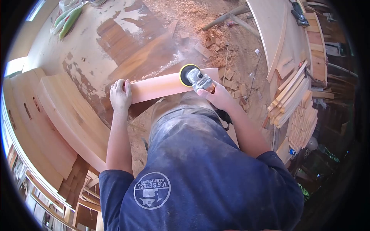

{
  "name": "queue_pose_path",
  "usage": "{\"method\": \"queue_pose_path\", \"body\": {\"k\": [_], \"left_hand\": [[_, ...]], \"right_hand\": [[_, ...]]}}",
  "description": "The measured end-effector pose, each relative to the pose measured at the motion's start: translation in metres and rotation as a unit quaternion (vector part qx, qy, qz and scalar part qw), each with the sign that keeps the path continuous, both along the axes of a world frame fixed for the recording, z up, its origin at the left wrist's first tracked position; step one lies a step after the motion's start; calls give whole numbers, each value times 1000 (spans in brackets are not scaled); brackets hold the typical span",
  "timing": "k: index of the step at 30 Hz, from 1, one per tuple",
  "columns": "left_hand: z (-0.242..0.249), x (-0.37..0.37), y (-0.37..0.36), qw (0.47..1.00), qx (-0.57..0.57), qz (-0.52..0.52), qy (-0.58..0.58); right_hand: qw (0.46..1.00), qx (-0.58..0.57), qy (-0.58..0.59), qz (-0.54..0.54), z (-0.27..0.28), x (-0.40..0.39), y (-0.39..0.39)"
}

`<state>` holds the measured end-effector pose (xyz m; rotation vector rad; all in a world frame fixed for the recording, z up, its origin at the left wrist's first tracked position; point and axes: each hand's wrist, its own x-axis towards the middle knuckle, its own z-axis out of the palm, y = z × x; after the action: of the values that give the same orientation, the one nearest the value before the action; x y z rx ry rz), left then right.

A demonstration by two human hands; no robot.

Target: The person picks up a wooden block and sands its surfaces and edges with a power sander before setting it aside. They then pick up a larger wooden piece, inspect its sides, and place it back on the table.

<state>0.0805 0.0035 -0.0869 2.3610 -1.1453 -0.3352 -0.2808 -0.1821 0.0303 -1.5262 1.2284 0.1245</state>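
A pale pinkish wooden board (156, 87) lies crosswise in front of my body, along the near edge of a dusty work table (135, 63). My left hand (121, 94) is closed over the board's left end, fingers curled at its far edge. In my right hand (219, 97) is an angle grinder (202, 81), held by its body near the board's right end. Its round sanding disc (188, 74) has a yellow rim and overlaps the board's far edge in this view. Part of the grinder's body is hidden by my fingers.
Large curved wooden panels (73, 111) stand at my left. Sawdust and offcuts (231, 79) cover the floor ahead and right. At the right are stacked wood strips (289, 94) and a pale board surface (269, 27) with a dark power tool (299, 14). A plastic bag (69, 21) lies far left.
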Motion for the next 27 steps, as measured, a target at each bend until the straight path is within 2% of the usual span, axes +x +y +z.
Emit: {"method": "queue_pose_path", "body": {"k": [2,3,6,7,10,12,14,18,19,21,24,27], "left_hand": [[-2,-9,13,1000,9,18,6],[-3,-17,22,999,3,37,8],[-15,-35,46,997,-2,79,-1],[-12,-40,49,996,-1,86,-4],[2,-42,41,989,65,8,-132],[9,-34,35,989,88,-62,-99],[23,-29,21,988,94,-120,-21],[43,-50,-16,960,118,-254,-12],[45,-59,-26,959,124,-256,-8],[47,-71,-39,955,139,-263,1],[42,-64,-37,943,147,-300,-15],[38,-67,-37,945,147,-290,-19]], "right_hand": [[1000,7,-2,-7,2,-13,-6],[998,43,-14,-52,0,-18,-8],[992,102,20,-73,-5,-21,-11],[996,76,36,-22,6,-10,-6],[985,1,104,137,15,36,11],[972,34,140,185,33,67,18],[974,7,144,174,33,68,20],[996,-61,58,11,-5,11,-5],[996,-68,28,-41,-12,-7,-18],[989,58,42,-126,3,-33,-45],[988,70,59,-128,8,-42,-41],[996,-41,79,-27,-7,-23,-1]]}}
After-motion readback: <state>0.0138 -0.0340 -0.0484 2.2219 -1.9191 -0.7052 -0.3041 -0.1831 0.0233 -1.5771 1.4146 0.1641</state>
